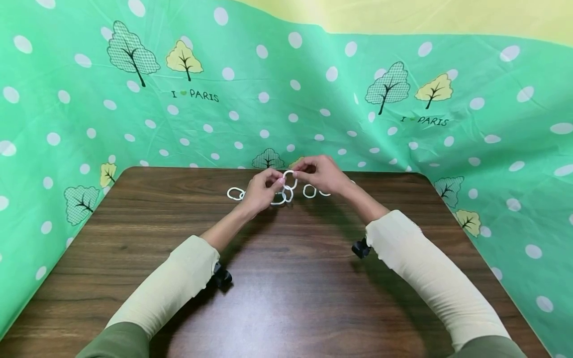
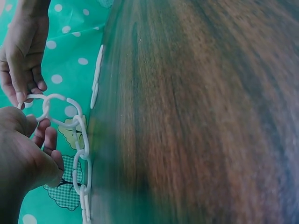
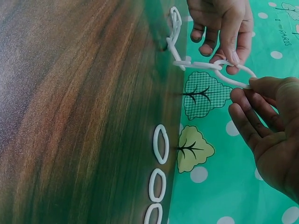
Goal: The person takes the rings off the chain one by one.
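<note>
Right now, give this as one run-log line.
left hand: pinching white chain link | right hand: pinching same link | chain: joined to that link, partly on wood-grain tabletop | further white links: on tabletop, right of chain

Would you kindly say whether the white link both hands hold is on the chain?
On: in the right wrist view, the white link, pinched by the left hand and right hand, interlocks with the white chain.

Both arms (image 1: pixel 429 271) reach forward and inward, the hands (image 1: pixel 323 174) near each other, both pinching.
</note>
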The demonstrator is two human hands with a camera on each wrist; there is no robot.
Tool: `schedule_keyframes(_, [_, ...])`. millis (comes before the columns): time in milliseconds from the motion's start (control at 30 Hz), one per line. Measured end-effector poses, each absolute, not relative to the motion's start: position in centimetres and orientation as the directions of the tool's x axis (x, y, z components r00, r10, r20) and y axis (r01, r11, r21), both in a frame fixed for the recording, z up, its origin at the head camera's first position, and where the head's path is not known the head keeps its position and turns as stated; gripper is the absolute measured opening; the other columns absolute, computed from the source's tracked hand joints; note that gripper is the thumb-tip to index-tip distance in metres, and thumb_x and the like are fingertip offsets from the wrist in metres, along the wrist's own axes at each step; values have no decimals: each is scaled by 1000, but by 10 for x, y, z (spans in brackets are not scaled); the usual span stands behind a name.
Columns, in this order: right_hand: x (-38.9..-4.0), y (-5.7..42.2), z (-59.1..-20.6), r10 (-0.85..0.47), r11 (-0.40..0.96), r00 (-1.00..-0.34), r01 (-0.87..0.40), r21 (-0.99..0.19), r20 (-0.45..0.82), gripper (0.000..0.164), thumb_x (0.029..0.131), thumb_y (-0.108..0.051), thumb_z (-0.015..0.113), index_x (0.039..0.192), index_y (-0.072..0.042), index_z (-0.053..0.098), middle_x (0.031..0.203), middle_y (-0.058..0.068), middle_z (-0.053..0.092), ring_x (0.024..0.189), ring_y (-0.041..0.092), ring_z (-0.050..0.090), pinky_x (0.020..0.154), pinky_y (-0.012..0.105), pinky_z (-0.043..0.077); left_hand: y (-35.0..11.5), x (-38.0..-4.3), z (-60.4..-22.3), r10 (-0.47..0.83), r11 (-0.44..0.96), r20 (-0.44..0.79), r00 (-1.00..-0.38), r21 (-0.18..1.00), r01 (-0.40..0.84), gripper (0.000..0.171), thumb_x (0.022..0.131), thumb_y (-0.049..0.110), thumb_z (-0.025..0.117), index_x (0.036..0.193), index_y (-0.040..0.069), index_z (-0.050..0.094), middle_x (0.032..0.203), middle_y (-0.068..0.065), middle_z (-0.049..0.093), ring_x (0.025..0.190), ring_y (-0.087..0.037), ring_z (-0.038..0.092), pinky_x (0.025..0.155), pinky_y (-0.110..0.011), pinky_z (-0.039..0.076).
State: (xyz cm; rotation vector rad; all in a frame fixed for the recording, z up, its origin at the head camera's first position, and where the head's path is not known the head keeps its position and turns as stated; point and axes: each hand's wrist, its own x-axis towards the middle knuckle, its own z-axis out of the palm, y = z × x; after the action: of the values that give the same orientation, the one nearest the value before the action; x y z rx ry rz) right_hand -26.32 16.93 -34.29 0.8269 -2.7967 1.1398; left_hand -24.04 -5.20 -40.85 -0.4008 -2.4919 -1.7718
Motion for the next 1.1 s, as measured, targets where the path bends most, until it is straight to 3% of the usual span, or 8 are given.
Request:
schedule_keyframes(133, [-264,170,-343,-468,595,-861,-474,-649,200,17,108,-17,78,118,-7,86,116,12,85,94,21,77,80,20,55,-53,-240,-408,171,301,187,-967,925,232,17,112,14,71,124,2,74,112,-18,80,105,-28,74,98,-32,55])
schedule_keyframes(333, [-265,170,-341,-461,601,-862,-478,-641,210,17,107,-17,78,119,-8,86,112,11,85,93,20,76,81,23,56,-54,-237,-408,148,280,149,-978,942,186,22,106,12,79,124,2,70,105,-14,80,93,-18,69,83,-23,51])
schedule_keyframes(533, [-264,171,-339,-445,600,-872,-461,-654,206,18,107,-17,78,120,-7,86,112,12,85,96,25,78,82,24,57,-53,-234,-411,139,284,122,-983,946,157,25,103,13,83,121,5,67,95,0,69,85,-11,61,77,-21,49])
schedule_keyframes(733, [-264,172,-339,-435,596,-879,-445,-668,197,20,107,-17,78,121,-4,85,113,12,86,96,26,79,80,21,57,-52,-232,-413,183,328,127,-975,927,182,23,100,20,87,115,6,75,88,5,64,80,-11,59,73,-25,49])
schedule_keyframes(1100, [-264,173,-338,-432,587,-880,-442,-678,199,16,107,-15,78,118,-8,86,114,12,86,94,22,78,80,20,57,-51,-232,-414,266,500,128,-955,829,250,27,96,24,92,115,8,84,103,-3,64,95,-17,62,87,-31,51])
